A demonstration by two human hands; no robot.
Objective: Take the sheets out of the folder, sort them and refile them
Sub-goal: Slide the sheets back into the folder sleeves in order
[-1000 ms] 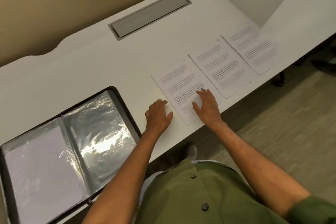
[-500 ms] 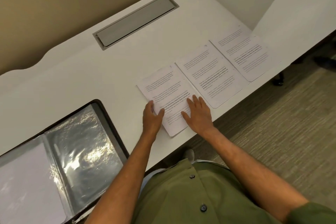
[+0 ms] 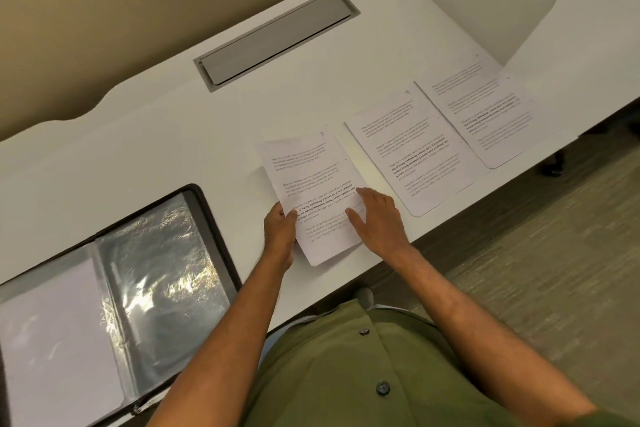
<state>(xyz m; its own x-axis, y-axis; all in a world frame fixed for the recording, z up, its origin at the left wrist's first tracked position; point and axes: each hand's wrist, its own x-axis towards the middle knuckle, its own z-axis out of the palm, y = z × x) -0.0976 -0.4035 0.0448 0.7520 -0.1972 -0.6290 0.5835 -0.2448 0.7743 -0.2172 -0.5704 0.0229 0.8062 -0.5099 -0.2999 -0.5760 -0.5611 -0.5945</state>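
**Q:** What do the hands have?

**A:** My left hand [image 3: 280,232] pinches the left edge of the sheet marked 8 [image 3: 313,194], thumb on top. My right hand [image 3: 377,218] lies flat on its lower right part, fingers straight, gripping nothing. The sheet rests on the bench [image 3: 173,135], its far end looking slightly raised.

**Q:** How should I carry out the lift?

**A:** I judge it best to release right-hand pressure first, then raise the sheet level. Keep it off the sheet marked 9 [image 3: 412,149] just beside it. The open folder [image 3: 152,274] lies to the left, its sleeve ready.
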